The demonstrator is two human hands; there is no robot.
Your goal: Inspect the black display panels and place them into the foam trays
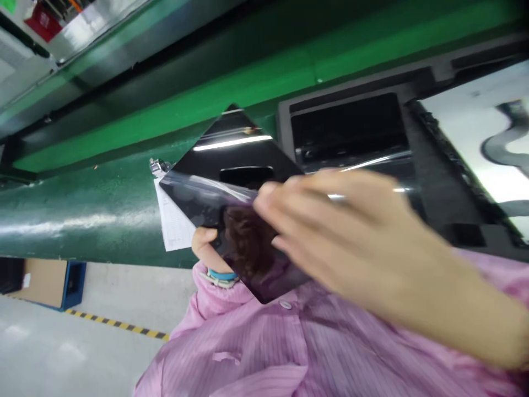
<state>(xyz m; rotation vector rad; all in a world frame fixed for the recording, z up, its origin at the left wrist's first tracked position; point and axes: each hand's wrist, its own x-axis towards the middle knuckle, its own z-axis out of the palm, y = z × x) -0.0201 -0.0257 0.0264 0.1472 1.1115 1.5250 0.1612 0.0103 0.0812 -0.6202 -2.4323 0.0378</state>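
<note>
A glossy black panel (pixel 242 149) is tilted corner-up in front of my chest. My left hand (pixel 209 248) grips its lower left edge, thumb on the face and the other fingers hidden behind. Clear film (pixel 198 190) lies across the lower half of the panel, with a raised, creased edge running to my right fingertips. Blurred by motion, my right hand (pixel 343 220) is over the right side of the panel, fingers closed together at that film edge. The part of the panel beneath this hand is hidden.
A dark foam tray (pixel 433 182) on the green bench (pixel 103 193) holds another black panel (pixel 351 127). At right is a reflective sheet (pixel 479 110). Printed paper (pixel 176 223) with a metal clip (pixel 159 167) lies at left. A blue-edged box (pixel 74 284) and striped floor tape (pixel 119 324) are below.
</note>
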